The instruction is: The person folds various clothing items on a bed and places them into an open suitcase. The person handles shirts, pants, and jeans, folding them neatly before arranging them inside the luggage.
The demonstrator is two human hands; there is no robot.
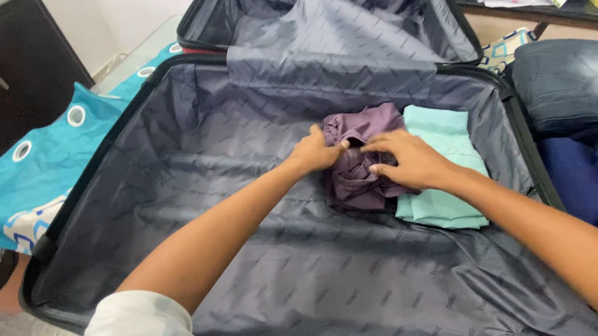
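While each hand (318, 150) (411, 162) pinches the purple garment (361, 175), mint clothing (445, 173) lies beside

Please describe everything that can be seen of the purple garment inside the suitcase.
The purple garment is dull plum, soft cloth, bunched and creased rather than flat. It lies on the grey lining of the open suitcase, right of the middle, against a folded mint-green garment whose left edge it seems to overlap. The left hand pinches its upper left edge; the right hand rests on its right side, fingers pressing the cloth. No collar or sleeves can be made out.
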